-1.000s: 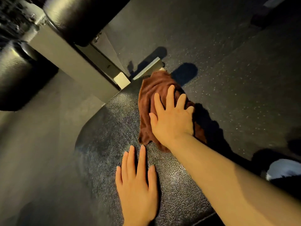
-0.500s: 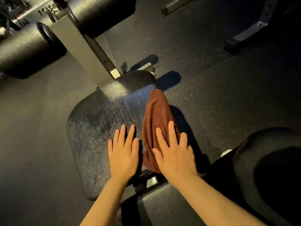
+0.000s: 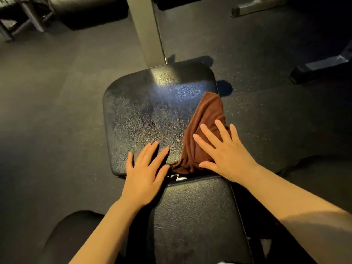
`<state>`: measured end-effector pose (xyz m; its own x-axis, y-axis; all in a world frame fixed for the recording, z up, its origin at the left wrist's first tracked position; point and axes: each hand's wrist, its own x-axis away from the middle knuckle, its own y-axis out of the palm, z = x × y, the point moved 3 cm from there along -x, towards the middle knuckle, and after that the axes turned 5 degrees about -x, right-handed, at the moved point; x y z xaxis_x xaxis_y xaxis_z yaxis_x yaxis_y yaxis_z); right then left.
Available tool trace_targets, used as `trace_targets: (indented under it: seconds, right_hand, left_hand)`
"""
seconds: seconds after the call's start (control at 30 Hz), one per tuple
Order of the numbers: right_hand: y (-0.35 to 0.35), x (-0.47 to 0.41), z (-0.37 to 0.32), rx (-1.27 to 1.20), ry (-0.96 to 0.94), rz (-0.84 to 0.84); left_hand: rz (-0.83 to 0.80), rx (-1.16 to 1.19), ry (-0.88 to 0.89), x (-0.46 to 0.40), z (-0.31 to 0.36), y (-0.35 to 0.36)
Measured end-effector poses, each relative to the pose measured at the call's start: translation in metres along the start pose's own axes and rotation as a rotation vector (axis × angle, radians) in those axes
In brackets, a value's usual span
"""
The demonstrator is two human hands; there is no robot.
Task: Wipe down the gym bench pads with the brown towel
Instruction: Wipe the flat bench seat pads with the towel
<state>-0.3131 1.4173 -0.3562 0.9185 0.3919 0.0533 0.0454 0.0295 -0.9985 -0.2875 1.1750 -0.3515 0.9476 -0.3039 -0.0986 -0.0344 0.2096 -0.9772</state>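
The brown towel (image 3: 204,119) lies bunched along the right side of the black seat pad (image 3: 148,111), its far corner hanging over the pad's right edge. My right hand (image 3: 222,151) presses flat on the towel's near part, fingers straight and spread. My left hand (image 3: 146,172) rests flat with straight fingers on the pad's near edge, just left of the towel. A second black pad (image 3: 194,221) runs toward me below the gap between the two pads.
A grey metal post (image 3: 146,33) rises from the far end of the seat pad. Black roller pads (image 3: 85,12) sit at the top left. Metal frame feet (image 3: 320,67) lie on the dark rubber floor (image 3: 57,111) at the right.
My right hand has drawn the towel back along the pad's right side toward the near edge. My left hand slid back with it. The view has pulled away from the pad.
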Motion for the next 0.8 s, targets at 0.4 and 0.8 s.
trace_targets:
  seconds: [0.4,0.8]
  right_hand:
    - [-0.007,-0.041,0.003,0.23,-0.348,-0.042]
    - [0.0,-0.076,-0.111,0.065,-0.487,0.172]
  left_hand:
    - [0.037,0.195,-0.063,0.027,-0.028,-0.004]
    - [0.157,0.23,-0.228,0.058,-0.062,-0.031]
